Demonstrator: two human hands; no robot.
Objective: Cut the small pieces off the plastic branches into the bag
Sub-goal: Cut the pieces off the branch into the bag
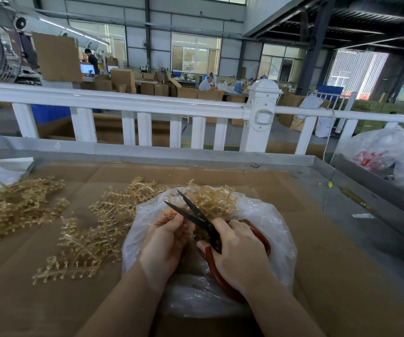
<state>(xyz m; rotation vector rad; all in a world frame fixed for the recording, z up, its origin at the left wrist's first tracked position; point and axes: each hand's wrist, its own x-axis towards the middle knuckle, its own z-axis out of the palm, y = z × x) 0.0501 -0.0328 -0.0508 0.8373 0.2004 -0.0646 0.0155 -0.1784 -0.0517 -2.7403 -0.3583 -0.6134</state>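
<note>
Head camera looks down on the left hand [165, 235] pinching a pale golden plastic branch [171, 215] over the crumpled clear plastic bag [269, 229]. Her right hand [238, 254] grips black-bladed scissors with red loop handles [196, 215], blades parted. More golden branches [84, 239] lie on the brown cardboard sheet [330, 276] to the left. I'd keep the snip low over the bag's mouth, fingers back from the blades, so the pieces drop inside.
</note>
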